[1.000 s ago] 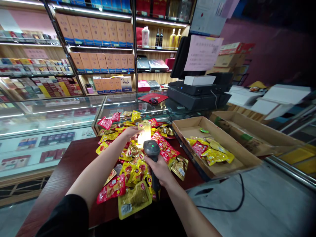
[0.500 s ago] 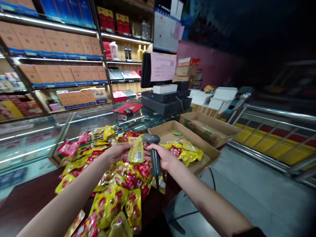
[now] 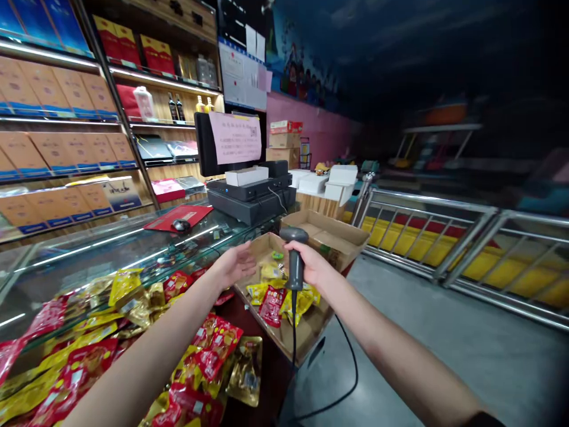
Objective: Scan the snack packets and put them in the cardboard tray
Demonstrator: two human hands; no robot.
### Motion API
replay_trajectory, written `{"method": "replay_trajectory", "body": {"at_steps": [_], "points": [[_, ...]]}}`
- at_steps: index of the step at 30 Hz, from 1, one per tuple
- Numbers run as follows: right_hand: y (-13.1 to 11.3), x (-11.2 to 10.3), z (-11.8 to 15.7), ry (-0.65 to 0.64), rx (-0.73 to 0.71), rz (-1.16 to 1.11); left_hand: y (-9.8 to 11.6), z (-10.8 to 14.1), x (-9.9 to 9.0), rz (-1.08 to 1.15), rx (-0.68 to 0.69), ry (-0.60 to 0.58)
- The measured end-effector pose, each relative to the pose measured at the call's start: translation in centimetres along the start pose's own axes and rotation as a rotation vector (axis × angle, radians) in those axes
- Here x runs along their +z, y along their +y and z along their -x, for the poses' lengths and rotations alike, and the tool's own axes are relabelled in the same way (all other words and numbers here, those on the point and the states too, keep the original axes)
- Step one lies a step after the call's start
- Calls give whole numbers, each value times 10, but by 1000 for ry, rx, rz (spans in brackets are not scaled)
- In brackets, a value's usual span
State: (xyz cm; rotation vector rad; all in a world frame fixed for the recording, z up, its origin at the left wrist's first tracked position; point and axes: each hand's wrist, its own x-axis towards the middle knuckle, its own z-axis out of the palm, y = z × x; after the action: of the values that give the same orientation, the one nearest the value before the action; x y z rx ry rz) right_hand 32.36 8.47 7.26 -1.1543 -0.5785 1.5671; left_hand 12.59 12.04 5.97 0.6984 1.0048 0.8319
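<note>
My right hand [image 3: 309,264] is wrapped round the grip of a dark grey barcode scanner [image 3: 296,261], whose cable hangs down below. At the near rim of a shallow cardboard box [image 3: 284,344], my left hand [image 3: 237,263] is open, fingers stretched toward the box and no packet in them. Inside the box lie yellow snack packets [image 3: 304,303], a red packet [image 3: 272,305] and a small green item [image 3: 277,255]. A heap of red, yellow and gold snack packets [image 3: 217,344] covers the counter beneath my left arm.
A second cardboard box [image 3: 329,228] stands behind the first. A monitor and black till unit [image 3: 253,201] sit on the glass counter, with a mouse [image 3: 181,225] on a red mat. A metal railing [image 3: 400,237] runs along the right. The scanner cable [image 3: 355,367] loops low over the floor.
My left hand has let go of the yellow packet and moved over to the box. The scanner stays in my right hand. The view has turned to the right.
</note>
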Motion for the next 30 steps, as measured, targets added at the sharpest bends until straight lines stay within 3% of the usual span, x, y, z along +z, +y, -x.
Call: {"method": "replay_trajectory", "body": {"at_steps": [4, 8, 13, 18, 21, 25, 30], "points": [[24, 15, 10, -117, 26, -3, -11, 25, -38, 53, 30, 7], [61, 55, 25, -269, 121, 34, -23, 78, -96, 114, 116, 123], [118, 116, 46, -464, 217, 50, -49, 162, -166, 203, 309, 385], [178, 168, 65, -546, 313, 94, -84, 222, -212, 114, 546, 707], [206, 191, 74, -567, 339, 104, -99, 234, -232, 67, 606, 813], [233, 214, 78, -531, 336, 112, -110, 233, -248, -51, 560, 910], [256, 234, 73, -470, 304, 121, -120, 224, -253, -210, 484, 901]]}}
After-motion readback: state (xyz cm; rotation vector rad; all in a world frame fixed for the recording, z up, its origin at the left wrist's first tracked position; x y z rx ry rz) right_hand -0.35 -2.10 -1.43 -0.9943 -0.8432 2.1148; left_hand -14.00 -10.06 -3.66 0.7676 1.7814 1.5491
